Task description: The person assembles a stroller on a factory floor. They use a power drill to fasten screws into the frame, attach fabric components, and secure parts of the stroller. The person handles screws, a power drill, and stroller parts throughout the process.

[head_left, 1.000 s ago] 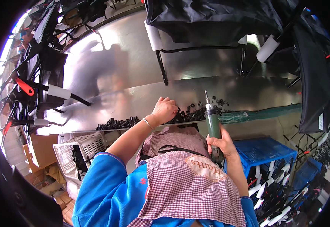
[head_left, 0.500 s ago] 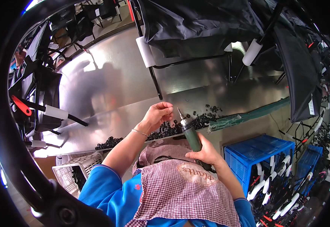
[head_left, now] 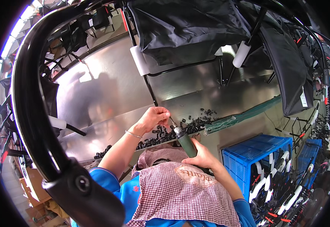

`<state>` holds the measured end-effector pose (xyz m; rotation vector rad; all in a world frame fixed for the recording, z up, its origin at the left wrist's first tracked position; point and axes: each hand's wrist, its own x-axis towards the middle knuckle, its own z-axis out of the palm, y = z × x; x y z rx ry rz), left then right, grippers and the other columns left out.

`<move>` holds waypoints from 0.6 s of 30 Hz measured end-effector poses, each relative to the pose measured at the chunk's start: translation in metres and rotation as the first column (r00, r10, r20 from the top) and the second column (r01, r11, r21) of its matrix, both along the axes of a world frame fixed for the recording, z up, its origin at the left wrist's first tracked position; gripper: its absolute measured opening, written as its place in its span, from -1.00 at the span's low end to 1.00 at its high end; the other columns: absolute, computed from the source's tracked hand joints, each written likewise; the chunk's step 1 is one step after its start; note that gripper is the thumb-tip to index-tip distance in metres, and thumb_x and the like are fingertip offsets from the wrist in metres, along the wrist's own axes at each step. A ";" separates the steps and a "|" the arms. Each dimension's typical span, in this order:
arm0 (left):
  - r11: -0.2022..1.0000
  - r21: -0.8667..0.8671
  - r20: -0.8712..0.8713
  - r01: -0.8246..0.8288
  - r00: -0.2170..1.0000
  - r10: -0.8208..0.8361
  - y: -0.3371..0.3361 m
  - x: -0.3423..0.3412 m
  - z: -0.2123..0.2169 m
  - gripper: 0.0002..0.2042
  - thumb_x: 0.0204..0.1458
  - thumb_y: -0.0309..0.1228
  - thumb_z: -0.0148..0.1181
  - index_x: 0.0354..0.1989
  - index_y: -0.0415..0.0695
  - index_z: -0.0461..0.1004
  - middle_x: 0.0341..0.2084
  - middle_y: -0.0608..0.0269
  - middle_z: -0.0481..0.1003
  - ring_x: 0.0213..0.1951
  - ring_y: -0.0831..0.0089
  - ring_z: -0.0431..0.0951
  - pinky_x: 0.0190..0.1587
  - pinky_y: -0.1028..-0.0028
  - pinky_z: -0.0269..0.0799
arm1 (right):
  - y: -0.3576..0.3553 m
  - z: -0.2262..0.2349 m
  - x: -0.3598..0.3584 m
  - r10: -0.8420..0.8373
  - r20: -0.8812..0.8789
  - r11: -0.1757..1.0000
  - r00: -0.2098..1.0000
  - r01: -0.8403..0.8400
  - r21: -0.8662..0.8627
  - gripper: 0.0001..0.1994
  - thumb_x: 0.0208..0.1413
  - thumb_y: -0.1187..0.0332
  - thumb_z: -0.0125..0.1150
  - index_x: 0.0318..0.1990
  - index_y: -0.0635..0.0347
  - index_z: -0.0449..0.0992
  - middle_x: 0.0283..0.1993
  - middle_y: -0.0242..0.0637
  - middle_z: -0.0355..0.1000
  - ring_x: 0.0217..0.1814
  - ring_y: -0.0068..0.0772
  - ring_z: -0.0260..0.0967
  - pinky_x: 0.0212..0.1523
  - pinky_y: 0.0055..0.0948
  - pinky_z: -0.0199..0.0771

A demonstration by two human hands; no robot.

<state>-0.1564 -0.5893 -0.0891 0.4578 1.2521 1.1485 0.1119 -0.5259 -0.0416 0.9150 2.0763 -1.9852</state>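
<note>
My right hand is wrapped round a green power screwdriver, whose bit points up and to the left. Close by the bit's tip, my left hand has its thumb and fingers pinched together; anything between them is too small to make out. Small black plastic parts lie heaped along the near edge of the metal bench, under and around both hands. Beyond my left hand, a black tube with a white sleeve comes down from a frame hung with black fabric.
A thick black tube with a bolted joint curves across the near left. Black fabric hangs at the right. Blue crates stand lower right, beside many black and white frame parts. Green sheeting covers the bench edge.
The screwdriver and right hand have shifted left, bringing the bit close to my left fingers. My left hand is slightly lower. The black tube at the left looms further into view.
</note>
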 end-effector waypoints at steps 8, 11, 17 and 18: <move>0.866 -0.205 -0.336 0.456 0.798 -0.499 0.058 0.000 0.011 -0.77 0.16 -0.37 0.11 -0.24 -0.33 0.51 -0.45 0.26 0.50 -0.42 0.56 0.56 -0.32 0.57 0.54 | 0.029 -0.003 0.022 0.000 0.065 0.993 0.998 -0.008 0.122 0.00 -0.34 0.05 0.54 0.28 0.22 0.13 0.16 -0.06 0.34 0.18 -0.15 0.32 0.15 -0.27 0.31; 0.941 -0.132 -0.223 0.312 0.916 -0.335 0.105 0.022 0.001 -0.77 0.15 -0.39 0.09 -0.15 -0.30 0.49 -0.27 0.13 0.52 -0.34 0.46 0.58 -0.25 0.54 0.53 | 0.043 -0.004 0.044 -0.111 0.051 0.982 0.993 0.102 0.156 -0.01 -0.34 0.04 0.54 0.28 0.24 0.13 0.16 -0.05 0.34 0.18 -0.16 0.32 0.15 -0.28 0.31; 0.883 0.107 -0.991 0.457 0.126 0.055 0.177 0.046 -0.103 -0.78 0.01 -0.44 0.10 -0.17 -0.23 0.48 -0.03 0.06 0.38 0.07 0.12 0.32 0.08 0.26 0.34 | 0.069 0.001 0.089 -0.310 0.022 0.933 0.950 0.300 0.199 -0.06 -0.29 0.05 0.54 0.23 0.29 0.18 0.07 -0.12 0.37 0.10 -0.27 0.34 0.11 -0.34 0.33; 0.854 0.030 -0.999 0.520 -0.002 0.036 0.176 0.049 -0.099 -0.80 -0.05 -0.48 0.10 -0.22 -0.22 0.49 0.00 0.11 0.35 0.09 0.15 0.30 0.06 0.28 0.36 | 0.071 0.002 0.094 -0.336 0.017 0.920 0.942 0.324 0.218 -0.09 -0.28 0.06 0.55 0.20 0.34 0.20 0.04 -0.14 0.38 0.07 -0.31 0.34 0.10 -0.36 0.33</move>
